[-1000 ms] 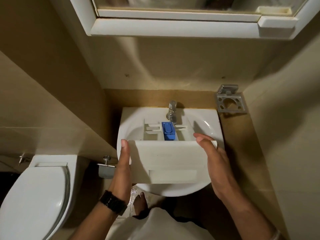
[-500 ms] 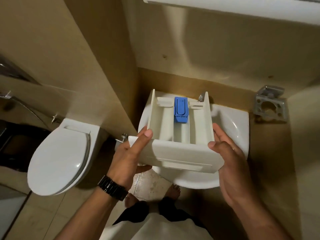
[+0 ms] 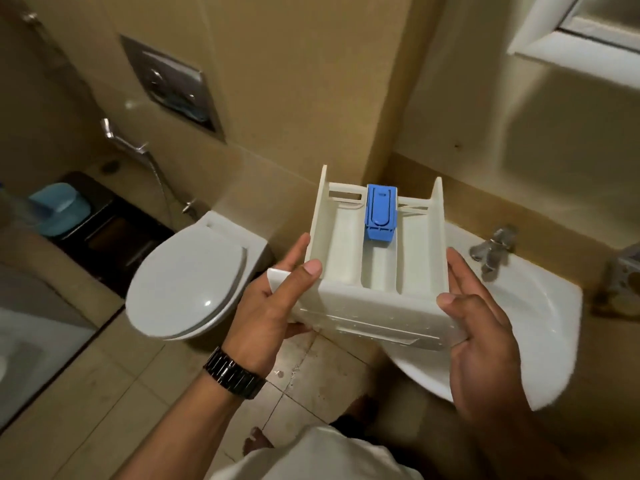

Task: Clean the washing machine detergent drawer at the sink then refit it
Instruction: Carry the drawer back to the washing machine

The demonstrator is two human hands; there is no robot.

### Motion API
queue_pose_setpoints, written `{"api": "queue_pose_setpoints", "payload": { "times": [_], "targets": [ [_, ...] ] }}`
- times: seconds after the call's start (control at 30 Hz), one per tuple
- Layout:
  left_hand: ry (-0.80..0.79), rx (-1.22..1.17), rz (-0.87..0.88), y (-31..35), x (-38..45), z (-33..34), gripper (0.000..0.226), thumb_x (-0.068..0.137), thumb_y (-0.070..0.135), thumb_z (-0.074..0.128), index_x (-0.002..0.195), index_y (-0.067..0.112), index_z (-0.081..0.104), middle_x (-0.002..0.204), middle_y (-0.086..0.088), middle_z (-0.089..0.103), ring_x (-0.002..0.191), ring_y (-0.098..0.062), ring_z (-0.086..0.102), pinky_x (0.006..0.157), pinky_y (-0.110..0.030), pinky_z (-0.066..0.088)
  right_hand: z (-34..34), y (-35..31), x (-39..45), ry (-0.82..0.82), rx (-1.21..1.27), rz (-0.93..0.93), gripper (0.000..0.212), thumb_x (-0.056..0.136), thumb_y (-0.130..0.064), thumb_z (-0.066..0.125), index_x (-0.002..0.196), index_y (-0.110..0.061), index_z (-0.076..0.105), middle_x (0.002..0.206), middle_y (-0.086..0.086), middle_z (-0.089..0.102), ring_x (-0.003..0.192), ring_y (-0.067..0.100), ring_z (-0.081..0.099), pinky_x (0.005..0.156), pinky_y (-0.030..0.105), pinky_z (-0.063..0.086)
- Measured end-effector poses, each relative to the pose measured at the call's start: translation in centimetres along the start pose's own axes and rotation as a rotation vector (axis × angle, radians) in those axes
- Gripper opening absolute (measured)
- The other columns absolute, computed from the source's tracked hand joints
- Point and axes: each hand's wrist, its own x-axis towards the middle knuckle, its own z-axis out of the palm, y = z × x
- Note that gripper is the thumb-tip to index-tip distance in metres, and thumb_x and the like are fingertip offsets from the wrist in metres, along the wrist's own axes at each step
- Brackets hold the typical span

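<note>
Left hand [image 3: 266, 313] and right hand [image 3: 485, 327] clamped on drawer [image 3: 377, 271] at frame centre, sink [image 3: 554, 323] lower right. Keep drawer level, front panel toward you; mind drips while carrying.

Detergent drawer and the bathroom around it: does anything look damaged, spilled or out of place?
Nothing on the drawer looks broken; its blue insert sits straight. Both hands hold it level, clear of the sink. Only the floor tiles below look wet and stained.

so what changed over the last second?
The drawer has been lifted out of the sink and carried left, now over the floor beside the toilet. Unchanged: left hand and right hand grip its sides; blue insert in place.
</note>
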Motion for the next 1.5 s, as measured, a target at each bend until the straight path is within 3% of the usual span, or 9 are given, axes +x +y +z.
{"api": "queue_pose_setpoints", "payload": {
  "times": [0.17,0.5,0.6,0.7,0.9,1.1,1.2,1.37,1.5],
  "targets": [
    [0.098,-0.037,0.061,1.4,-3.1,-7.0,0.075,0.065,0.068,0.073,0.138,0.06,0.059,0.128,0.017,0.072,0.119,-0.025,0.065,0.083,-0.047,0.062,7.0,0.2,-2.3,-0.125,-0.003,-0.024,0.055,0.098,-0.008,0.047,0.148,-0.032,0.052,0.133,-0.02,0.068,0.127,0.007,0.063,0.102,0.026,0.054],
    [0.254,-0.152,0.184,3.1,-10.1,-20.1,0.079,0.06,0.062,0.077,0.137,0.054,0.062,0.119,0.027,0.073,0.113,-0.016,0.068,0.089,-0.051,0.063,19.9,2.5,-7.3,-0.325,-0.031,-0.072,0.071,0.078,-0.026,0.057,0.148,-0.027,0.055,0.138,-0.014,0.067,0.132,0.011,0.06,0.12,0.05,0.037],
    [0.299,-0.163,0.21,3.5,-11.8,-23.7,0.075,0.063,0.061,0.078,0.136,0.056,0.062,0.121,0.025,0.073,0.113,-0.019,0.07,0.093,-0.059,0.061,23.5,3.2,-8.2,-0.414,-0.026,-0.09,0.071,0.078,-0.024,0.055,0.149,-0.023,0.054,0.135,-0.011,0.069,0.127,0.011,0.063,0.113,0.038,0.047],
    [0.351,-0.19,0.232,3.9,-13.4,-27.0,0.069,0.061,0.062,0.078,0.128,0.062,0.063,0.127,0.027,0.07,0.111,-0.017,0.071,0.093,-0.056,0.061,27.1,3.5,-8.9,-0.509,-0.048,-0.087,0.073,0.078,-0.024,0.054,0.15,-0.024,0.052,0.133,-0.012,0.07,0.12,0.01,0.068,0.089,0.019,0.057],
    [0.459,-0.236,0.272,5.0,-14.7,-32.4,0.071,0.066,0.062,0.077,0.135,0.06,0.06,0.129,0.029,0.068,0.118,-0.022,0.067,0.098,-0.063,0.057,34.1,3.6,-9.4,-0.629,-0.054,-0.059,0.072,0.079,-0.026,0.055,0.15,-0.029,0.052,0.137,-0.012,0.068,0.121,0.021,0.067,0.094,0.049,0.052],
    [0.603,-0.249,0.321,6.3,-15.1,-38.7,0.066,0.079,0.052,0.069,0.143,0.055,0.054,0.117,0.031,0.071,0.106,-0.01,0.07,0.093,-0.051,0.062,42.7,5.2,-9.0,-0.782,-0.028,-0.045,0.073,0.077,-0.021,0.054,0.15,-0.023,0.051,0.134,-0.01,0.07,0.117,0.012,0.069,0.08,0.018,0.058],
    [0.676,-0.247,0.342,7.3,-15.5,-42.5,0.076,0.07,0.06,0.075,0.143,0.053,0.055,0.121,0.03,0.07,0.101,-0.001,0.071,0.087,-0.043,0.064,47.7,6.0,-8.9,-0.877,-0.017,-0.016,0.072,0.078,-0.02,0.053,0.15,-0.023,0.05,0.135,-0.009,0.07,0.119,0.015,0.069,0.085,0.023,0.06],
    [0.796,-0.291,0.356,8.9,-15.6,-48.6,0.082,0.062,0.065,0.074,0.141,0.056,0.057,0.124,0.026,0.071,0.121,-0.017,0.063,0.097,-0.06,0.058,56.1,7.5,-8.4,-0.96,-0.068,0.004,0.069,0.079,-0.024,0.056,0.148,-0.026,0.055,0.139,-0.006,0.067,0.126,0.019,0.065,0.088,0.031,0.059],
    [0.886,-0.331,0.366,10.0,-15.5,-52.9,0.086,0.062,0.063,0.075,0.145,0.052,0.055,0.127,0.021,0.073,0.113,-0.011,0.071,0.099,-0.058,0.057,62.3,8.1,-8.5,-1.058,-0.126,0.015,0.068,0.078,-0.029,0.057,0.146,-0.032,0.057,0.138,-0.008,0.067,0.126,0.018,0.064,0.093,0.035,0.051]
  ]
}}
